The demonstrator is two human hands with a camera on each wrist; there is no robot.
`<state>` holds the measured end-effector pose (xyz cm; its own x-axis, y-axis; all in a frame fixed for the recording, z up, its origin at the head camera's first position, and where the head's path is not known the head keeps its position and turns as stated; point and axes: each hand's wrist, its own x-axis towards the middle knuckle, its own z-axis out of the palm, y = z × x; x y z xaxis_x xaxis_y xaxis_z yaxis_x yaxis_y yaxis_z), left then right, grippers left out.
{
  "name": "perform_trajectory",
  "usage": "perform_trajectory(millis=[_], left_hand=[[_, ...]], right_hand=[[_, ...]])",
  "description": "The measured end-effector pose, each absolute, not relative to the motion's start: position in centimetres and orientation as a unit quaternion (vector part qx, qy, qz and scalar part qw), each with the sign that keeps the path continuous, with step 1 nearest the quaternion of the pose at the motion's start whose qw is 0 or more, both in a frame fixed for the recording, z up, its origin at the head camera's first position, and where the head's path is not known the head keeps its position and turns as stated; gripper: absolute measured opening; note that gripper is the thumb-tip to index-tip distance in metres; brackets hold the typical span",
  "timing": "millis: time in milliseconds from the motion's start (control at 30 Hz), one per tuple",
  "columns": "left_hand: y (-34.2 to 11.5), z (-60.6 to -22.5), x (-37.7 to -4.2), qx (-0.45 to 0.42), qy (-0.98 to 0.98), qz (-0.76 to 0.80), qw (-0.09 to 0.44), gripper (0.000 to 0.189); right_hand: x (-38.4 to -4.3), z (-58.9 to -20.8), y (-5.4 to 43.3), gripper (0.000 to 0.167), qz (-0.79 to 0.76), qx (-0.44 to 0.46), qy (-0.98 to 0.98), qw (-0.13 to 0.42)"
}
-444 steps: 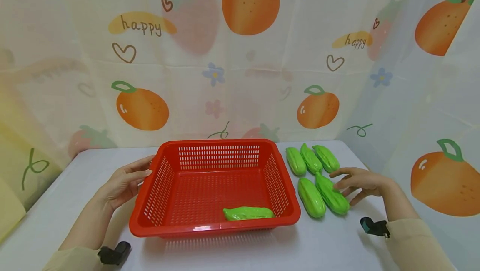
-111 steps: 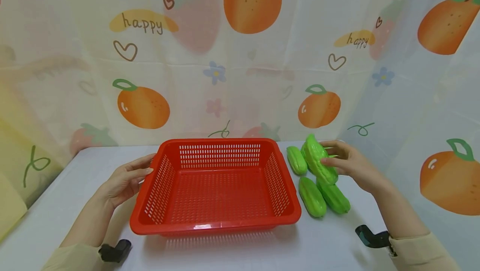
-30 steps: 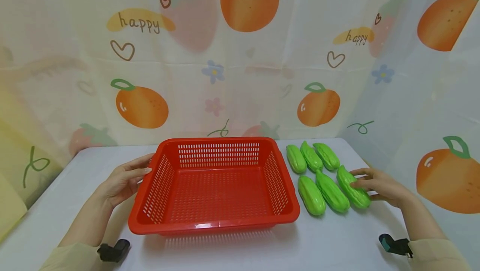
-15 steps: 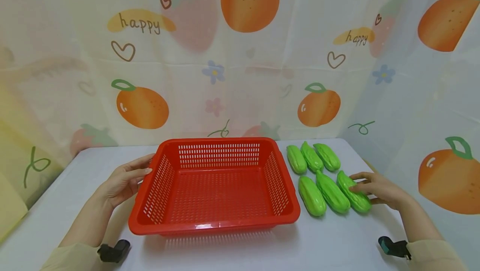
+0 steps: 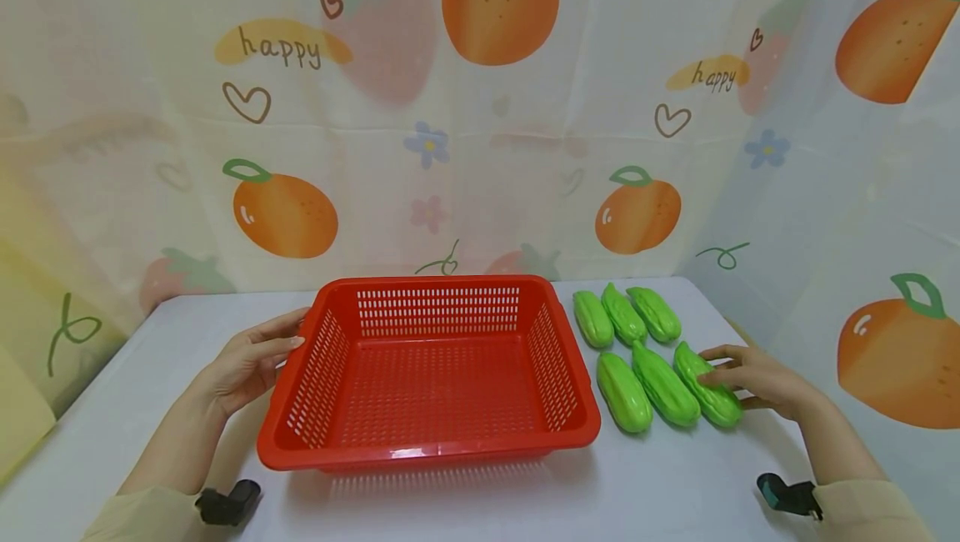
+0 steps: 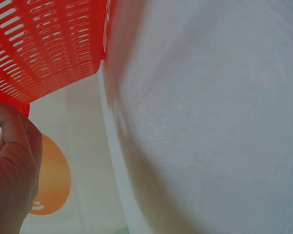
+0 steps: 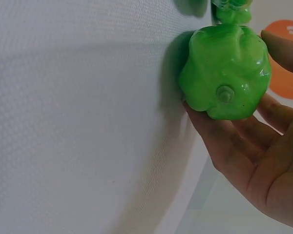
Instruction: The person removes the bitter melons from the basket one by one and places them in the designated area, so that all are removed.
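In the head view my left hand (image 5: pixel 251 361) holds the left rim of a red plastic basket (image 5: pixel 427 450), thumb on the edge. The left wrist view shows its bent fingers at the rim of the basket (image 6: pixel 53 53). My right hand (image 5: pixel 761 379) grips a bright green, ridged bitter melon (image 5: pixel 701 382) at the right end of the front row. In the right wrist view the thumb is on one side of the bitter melon (image 7: pixel 227 73) and the fingers are on the other; its stem nub faces the camera. The basket's inside shows only its bare slotted floor.
Beside the held one lie two more bitter melons (image 5: pixel 624 392) in front. Several others (image 5: pixel 622 314) form a row behind them. All rest on the white table (image 5: pixel 660 484), right of the basket. A fruit-printed curtain (image 5: pixel 510 158) hangs behind and to the right.
A bitter melon lay in the basket at first. Later my right hand held one above the back row; it has come down at the front row's right end. My left hand stays on the basket.
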<state>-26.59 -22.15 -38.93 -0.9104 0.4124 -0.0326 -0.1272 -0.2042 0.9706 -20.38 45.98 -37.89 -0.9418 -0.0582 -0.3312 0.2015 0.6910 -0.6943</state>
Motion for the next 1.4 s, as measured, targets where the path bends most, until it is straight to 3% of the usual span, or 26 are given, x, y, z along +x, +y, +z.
perform_trajectory(millis=[1400], left_hand=[[-22.26,-39.11,-26.68,0.115,0.610,0.765,0.173,0.037]], right_hand=[[-20.24,-37.71,45.79,0.069,-0.395,0.027,0.902,0.174]])
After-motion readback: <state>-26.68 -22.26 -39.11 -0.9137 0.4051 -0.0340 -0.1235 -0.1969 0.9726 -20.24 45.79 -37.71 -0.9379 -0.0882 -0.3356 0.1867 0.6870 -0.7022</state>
